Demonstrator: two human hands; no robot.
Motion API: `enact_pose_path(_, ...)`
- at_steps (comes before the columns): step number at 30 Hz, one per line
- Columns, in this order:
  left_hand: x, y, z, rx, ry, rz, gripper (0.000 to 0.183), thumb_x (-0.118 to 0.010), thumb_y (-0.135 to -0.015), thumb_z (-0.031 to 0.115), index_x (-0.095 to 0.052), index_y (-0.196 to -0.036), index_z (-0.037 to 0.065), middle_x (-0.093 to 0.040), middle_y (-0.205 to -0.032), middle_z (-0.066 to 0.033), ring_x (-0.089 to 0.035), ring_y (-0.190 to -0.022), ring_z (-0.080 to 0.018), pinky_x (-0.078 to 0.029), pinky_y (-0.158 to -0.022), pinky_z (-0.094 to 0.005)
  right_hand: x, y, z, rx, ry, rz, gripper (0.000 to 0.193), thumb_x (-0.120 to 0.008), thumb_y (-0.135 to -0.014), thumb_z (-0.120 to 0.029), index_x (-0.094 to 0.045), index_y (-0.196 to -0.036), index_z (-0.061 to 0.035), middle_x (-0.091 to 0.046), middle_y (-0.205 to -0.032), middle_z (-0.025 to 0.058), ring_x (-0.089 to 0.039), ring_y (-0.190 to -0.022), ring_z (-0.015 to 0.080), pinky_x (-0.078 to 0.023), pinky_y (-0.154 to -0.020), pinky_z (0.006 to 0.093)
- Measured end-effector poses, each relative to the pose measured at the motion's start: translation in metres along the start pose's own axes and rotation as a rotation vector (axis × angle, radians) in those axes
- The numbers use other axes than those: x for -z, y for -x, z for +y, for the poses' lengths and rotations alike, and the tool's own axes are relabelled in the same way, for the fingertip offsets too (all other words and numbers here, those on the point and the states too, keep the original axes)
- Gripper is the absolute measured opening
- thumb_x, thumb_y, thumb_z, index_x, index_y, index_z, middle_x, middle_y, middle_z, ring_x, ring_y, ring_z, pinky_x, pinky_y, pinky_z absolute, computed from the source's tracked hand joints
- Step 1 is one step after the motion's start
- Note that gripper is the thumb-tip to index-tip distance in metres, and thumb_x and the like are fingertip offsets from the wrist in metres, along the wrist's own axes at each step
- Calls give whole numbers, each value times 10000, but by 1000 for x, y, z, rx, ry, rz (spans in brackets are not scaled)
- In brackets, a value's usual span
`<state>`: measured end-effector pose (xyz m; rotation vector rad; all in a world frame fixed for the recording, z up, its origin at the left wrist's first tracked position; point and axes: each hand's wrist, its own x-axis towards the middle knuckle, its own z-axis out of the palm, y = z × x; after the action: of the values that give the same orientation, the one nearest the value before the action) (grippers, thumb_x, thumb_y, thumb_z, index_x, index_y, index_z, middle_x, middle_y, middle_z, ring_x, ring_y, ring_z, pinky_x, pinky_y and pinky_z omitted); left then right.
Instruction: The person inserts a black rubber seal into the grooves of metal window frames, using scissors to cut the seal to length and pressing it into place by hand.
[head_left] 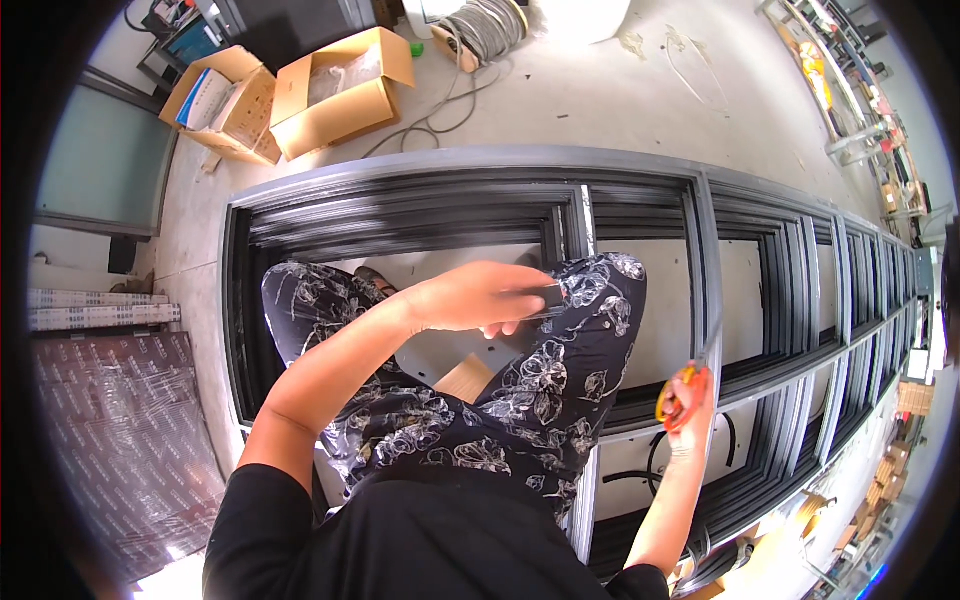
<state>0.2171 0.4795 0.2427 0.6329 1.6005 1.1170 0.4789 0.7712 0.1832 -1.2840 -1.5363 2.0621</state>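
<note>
My left hand (pixel 485 297) is closed round a small dark block-like piece (pixel 545 298) above my right knee; its kind cannot be made out. My right hand (pixel 688 398) grips a hand tool with an orange-and-yellow handle (pixel 668 405), its grey metal tip pointing up and away. It is held out to the right, over a crossbar of the stacked dark grey metal frames (pixel 705 260). My legs, in black flowered trousers (pixel 540 385), are inside an opening of the frames.
Two open cardboard boxes (pixel 345 125) stand on the floor at the far left, near a spool of grey cable (pixel 490 35). Loose black tubing (pixel 655 465) shows in a frame opening. A wrapped brown panel stack (pixel 130 430) is at the left, and laden shelves (pixel 850 130) at the far right.
</note>
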Motion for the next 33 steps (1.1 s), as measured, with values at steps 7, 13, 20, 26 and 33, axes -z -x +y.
enact_pose_path(7, 6, 41, 1, -65, 149, 194, 326, -513, -1025, 282, -605, -1263, 79, -625, -836, 24, -556, -672, -40, -487, -583, -219, -125, 49, 2, -40, 81, -834, 580, -728, -860, -366, -467, -1269, -47, -463, -822, -20, -428, -668, 50, -338, -562, 182)
enact_pose_path(13, 10, 70, -16, -110, 208, 245, 257, -532, -1017, 253, -622, -1122, 37, -605, -754, 2, -560, -636, -64, -480, -600, -222, -164, 63, -1, 102, 434, -914, 584, -745, -829, -426, -548, -1226, -45, -467, -845, -16, -446, -760, 76, -381, -668, 219)
enact_pose_path(20, 15, 83, -21, -31, 90, 245, 280, -561, -998, 273, -625, -1142, 41, -592, -699, 0, -526, -599, -63, -444, -544, -239, -179, 65, -1, 68, 468, -942, 568, -748, -824, -428, -563, -1193, -39, -461, -828, -21, -439, -732, 64, -369, -644, 211)
enact_pose_path(26, 16, 91, -18, -15, 155, 255, 259, -556, -999, 266, -626, -1149, 66, -557, -672, 15, -491, -585, -59, -409, -523, -230, -186, 71, 4, 84, 468, -913, 538, -754, -825, -410, -571, -1151, -22, -441, -798, -29, -419, -695, 53, -347, -613, 200)
enact_pose_path(33, 16, 93, -21, -8, 165, 257, 274, -520, -987, 272, -626, -1133, 65, -547, -662, 9, -493, -572, -81, -424, -534, -260, -187, 71, 6, 174, 489, -932, 522, -761, -823, -383, -577, -1151, -21, -458, -793, -28, -433, -678, 56, -359, -611, 203)
